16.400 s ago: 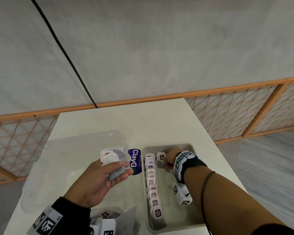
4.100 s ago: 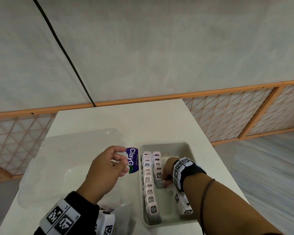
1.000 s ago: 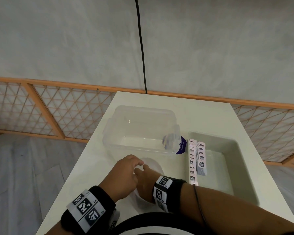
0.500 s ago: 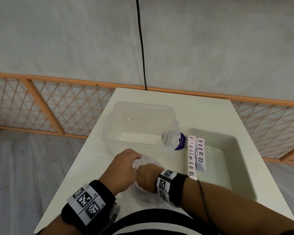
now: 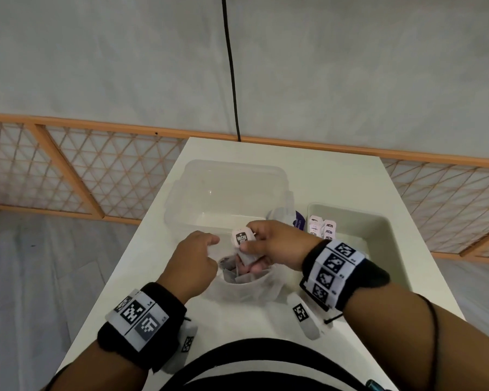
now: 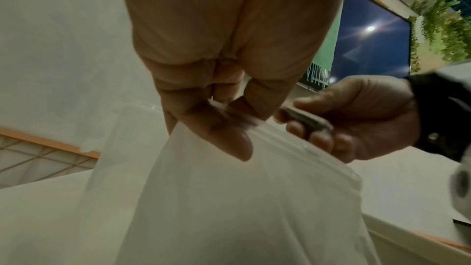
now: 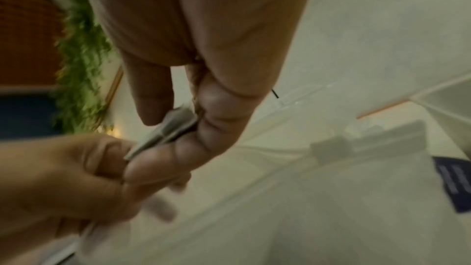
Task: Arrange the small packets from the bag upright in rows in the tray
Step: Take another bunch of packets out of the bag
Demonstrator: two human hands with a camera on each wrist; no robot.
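A translucent white bag [image 5: 246, 289] lies open on the table's near side, with more packets [image 5: 237, 273] inside. My left hand [image 5: 213, 249] pinches the bag's rim [image 6: 229, 116] between thumb and fingers. My right hand [image 5: 247, 245] is just above the bag's mouth and grips a few small white packets [image 5: 241, 239], seen edge-on in the right wrist view as grey packets [image 7: 163, 130]. The grey tray [image 5: 378, 244] stands to the right, with upright packets in two rows [image 5: 322, 231] along its left wall.
A clear plastic box [image 5: 226, 179] stands behind the bag, a purple label [image 5: 298, 222] at its right corner. The white table [image 5: 336, 176] ends close on both sides. A black cable [image 5: 230, 66] runs down the wall behind.
My right hand has come up out of the bag with packets in its fingers. My left hand has stayed on the bag's rim.
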